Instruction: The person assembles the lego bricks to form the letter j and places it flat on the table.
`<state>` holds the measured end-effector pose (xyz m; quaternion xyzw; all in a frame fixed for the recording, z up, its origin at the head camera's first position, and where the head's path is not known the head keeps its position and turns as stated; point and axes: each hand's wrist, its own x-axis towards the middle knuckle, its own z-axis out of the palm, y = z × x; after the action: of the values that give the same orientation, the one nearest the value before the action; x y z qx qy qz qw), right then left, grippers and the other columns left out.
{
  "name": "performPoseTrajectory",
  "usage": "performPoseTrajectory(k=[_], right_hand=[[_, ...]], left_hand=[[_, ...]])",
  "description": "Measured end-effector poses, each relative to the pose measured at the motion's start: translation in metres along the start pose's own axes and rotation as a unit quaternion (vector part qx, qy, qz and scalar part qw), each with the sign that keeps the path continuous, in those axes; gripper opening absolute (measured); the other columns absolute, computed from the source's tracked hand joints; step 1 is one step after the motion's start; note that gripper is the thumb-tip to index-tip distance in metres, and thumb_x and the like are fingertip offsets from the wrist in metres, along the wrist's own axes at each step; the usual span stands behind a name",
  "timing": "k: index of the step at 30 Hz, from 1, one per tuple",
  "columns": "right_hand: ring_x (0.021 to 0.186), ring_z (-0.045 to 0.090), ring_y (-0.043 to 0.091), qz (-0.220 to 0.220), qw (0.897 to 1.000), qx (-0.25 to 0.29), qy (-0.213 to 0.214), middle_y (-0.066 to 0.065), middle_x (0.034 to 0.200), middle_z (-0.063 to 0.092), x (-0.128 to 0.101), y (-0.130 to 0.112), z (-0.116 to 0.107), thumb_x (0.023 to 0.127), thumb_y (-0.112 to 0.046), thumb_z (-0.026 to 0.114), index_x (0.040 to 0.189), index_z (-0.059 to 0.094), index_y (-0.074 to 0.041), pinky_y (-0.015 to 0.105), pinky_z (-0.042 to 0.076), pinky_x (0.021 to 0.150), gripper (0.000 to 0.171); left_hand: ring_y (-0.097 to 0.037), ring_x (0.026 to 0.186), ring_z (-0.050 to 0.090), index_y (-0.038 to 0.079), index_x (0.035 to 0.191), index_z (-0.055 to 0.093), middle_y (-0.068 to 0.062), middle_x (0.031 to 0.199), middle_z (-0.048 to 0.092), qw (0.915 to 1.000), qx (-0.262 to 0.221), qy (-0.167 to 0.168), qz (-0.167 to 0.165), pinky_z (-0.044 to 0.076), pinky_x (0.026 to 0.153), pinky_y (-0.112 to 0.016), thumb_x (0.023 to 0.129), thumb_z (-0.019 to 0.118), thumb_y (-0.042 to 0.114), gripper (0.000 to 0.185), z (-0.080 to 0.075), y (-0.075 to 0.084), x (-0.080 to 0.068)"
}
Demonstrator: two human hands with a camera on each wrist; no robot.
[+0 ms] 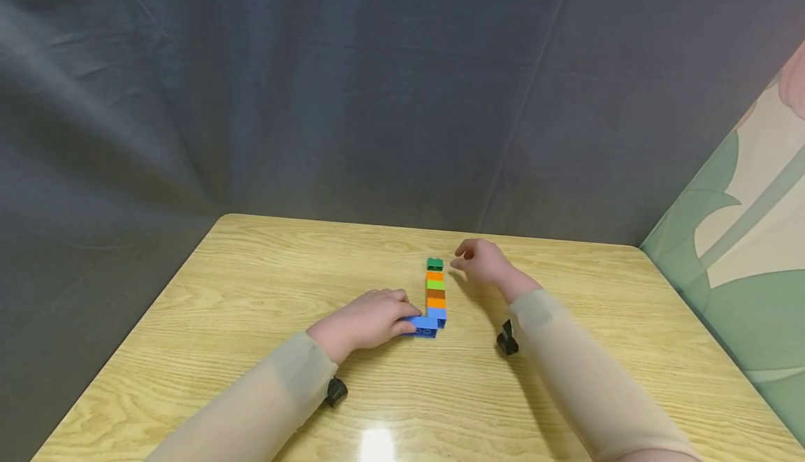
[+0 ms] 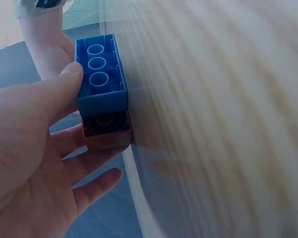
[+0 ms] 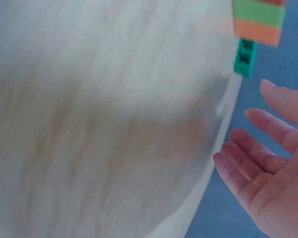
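In the head view, a brick tower stands on the wooden table, with a blue base brick at the bottom and a dark green brick on top. The left hand holds the blue base brick from the left side. The right hand is just beside the dark green brick, with the fingers loose and not touching it.

In the left wrist view, the thumb presses on the blue base brick, and the other fingers lie under it.

In the right wrist view, the right hand is relaxed and holds nothing; the dark green brick is near, above the fingertips. The table here is blurred.
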<state>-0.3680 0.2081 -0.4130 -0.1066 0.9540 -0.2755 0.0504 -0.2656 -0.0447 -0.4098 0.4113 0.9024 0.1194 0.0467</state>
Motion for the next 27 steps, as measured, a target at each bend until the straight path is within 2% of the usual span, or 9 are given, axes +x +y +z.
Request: performPoseTrajectory(k=[3,12,23,27], right_hand=[[0.09,0.05,0.026,0.003,1.0,0.02,0.018,0.012,0.102,0.055,-0.009,0.01,-0.013,0.085,-0.029,0.062,0.106,0.06,-0.007,0.04,0.041,0.077,0.031],[0.088,0.055,0.024,-0.039,0.995,0.076,0.059,0.01,0.097,0.06,-0.041,0.021,-0.037,0.086,-0.03,0.06,0.103,0.061,-0.004,0.039,0.043,0.073,0.031],[0.089,0.054,0.024,-0.047,0.993,0.098,0.056,0.009,0.098,0.059,-0.054,0.019,-0.035,0.085,-0.032,0.061,0.106,0.059,-0.003,0.039,0.044,0.073,0.036],[0.091,0.053,0.025,-0.054,0.993,0.089,0.062,0.008,0.099,0.058,-0.059,0.013,-0.033,0.085,-0.035,0.06,0.106,0.058,-0.007,0.04,0.043,0.074,0.036]], left_hand=[[-0.008,0.087,0.048,0.021,0.12,0.058,0.008,0.099,0.051,1.0,-0.003,0.001,-0.001,0.038,0.079,-0.029,0.088,0.052,0.039,0.037,0.001,0.001,0.0],[-0.008,0.095,0.05,0.021,0.121,0.057,0.008,0.105,0.052,1.0,-0.004,0.006,-0.003,0.037,0.084,-0.032,0.089,0.051,0.038,0.036,0.002,-0.004,0.002],[-0.011,0.1,0.05,0.02,0.123,0.055,0.007,0.109,0.052,0.9998,-0.002,0.003,-0.018,0.036,0.087,-0.036,0.089,0.051,0.038,0.038,0.003,-0.009,0.0],[-0.017,0.113,0.043,0.025,0.129,0.049,0.0,0.124,0.047,0.9994,-0.005,0.004,-0.035,0.032,0.093,-0.041,0.088,0.047,0.045,0.045,0.006,-0.013,-0.002]])
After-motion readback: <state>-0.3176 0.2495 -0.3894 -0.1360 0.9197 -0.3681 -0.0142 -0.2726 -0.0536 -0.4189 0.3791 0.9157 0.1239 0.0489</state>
